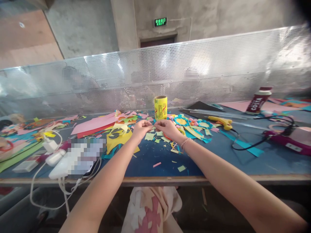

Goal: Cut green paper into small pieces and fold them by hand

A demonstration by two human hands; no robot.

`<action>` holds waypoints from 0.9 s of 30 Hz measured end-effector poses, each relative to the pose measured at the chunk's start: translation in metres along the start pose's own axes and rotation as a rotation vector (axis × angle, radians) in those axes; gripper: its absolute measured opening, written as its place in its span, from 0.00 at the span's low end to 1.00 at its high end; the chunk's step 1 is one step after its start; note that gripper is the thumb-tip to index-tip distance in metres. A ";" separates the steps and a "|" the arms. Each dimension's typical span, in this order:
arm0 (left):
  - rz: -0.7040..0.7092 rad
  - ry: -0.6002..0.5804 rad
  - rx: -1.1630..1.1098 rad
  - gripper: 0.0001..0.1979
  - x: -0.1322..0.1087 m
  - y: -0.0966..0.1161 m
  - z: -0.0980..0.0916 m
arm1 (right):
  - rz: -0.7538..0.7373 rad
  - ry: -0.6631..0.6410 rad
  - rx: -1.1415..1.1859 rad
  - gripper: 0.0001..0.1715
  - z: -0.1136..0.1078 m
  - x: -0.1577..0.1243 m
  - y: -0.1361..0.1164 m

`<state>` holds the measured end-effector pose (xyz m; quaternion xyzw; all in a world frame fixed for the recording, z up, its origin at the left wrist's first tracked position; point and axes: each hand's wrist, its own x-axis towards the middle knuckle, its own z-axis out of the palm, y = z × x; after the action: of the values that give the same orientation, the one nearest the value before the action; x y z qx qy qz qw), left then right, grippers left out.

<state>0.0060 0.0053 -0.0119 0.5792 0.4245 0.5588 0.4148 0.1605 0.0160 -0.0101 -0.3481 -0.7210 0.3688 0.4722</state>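
My left hand (141,129) and my right hand (168,128) meet fingertip to fingertip above the blue table, fingers pinched. Whatever lies between them is too small to make out. Just beneath are small pale green paper scraps (150,137). A yellow roll of tape or film (161,108) stands upright right behind the hands. Beside my left hand lies a yellow paper sheet with cut-outs (119,139). To the right of my right hand are blue paper flower shapes with yellow centres (181,121).
A yellow glue gun (221,122) lies at right, its black cord running to a purple power strip (286,142). A dark red COSTA bottle (259,101) leans behind it. Pink paper (97,124), a phone (88,158) and white cables occupy the left. A perforated metal screen (109,84) bounds the back.
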 end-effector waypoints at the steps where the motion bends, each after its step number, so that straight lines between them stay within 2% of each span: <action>1: 0.012 0.003 0.009 0.09 0.000 0.000 0.000 | 0.003 0.006 0.003 0.11 0.000 0.000 0.001; 6: 0.052 -0.008 0.040 0.10 0.002 -0.002 -0.002 | 0.029 0.021 -0.005 0.09 0.000 0.002 0.005; 16: 0.143 -0.071 0.185 0.05 0.007 -0.008 -0.008 | 0.034 0.022 -0.183 0.06 -0.004 0.006 0.009; 23: 0.138 0.059 0.117 0.06 0.010 -0.008 -0.016 | 0.131 0.160 -0.125 0.06 -0.030 0.015 0.027; 25: 0.118 0.077 0.104 0.08 0.010 -0.007 -0.015 | 0.115 0.141 -0.062 0.07 -0.028 0.014 0.027; 27: 0.090 0.076 0.096 0.09 0.009 -0.007 -0.012 | 0.104 0.054 0.012 0.10 -0.020 0.011 0.024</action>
<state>-0.0064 0.0157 -0.0153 0.5952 0.4400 0.5774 0.3445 0.1794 0.0412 -0.0198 -0.3917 -0.6868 0.3877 0.4738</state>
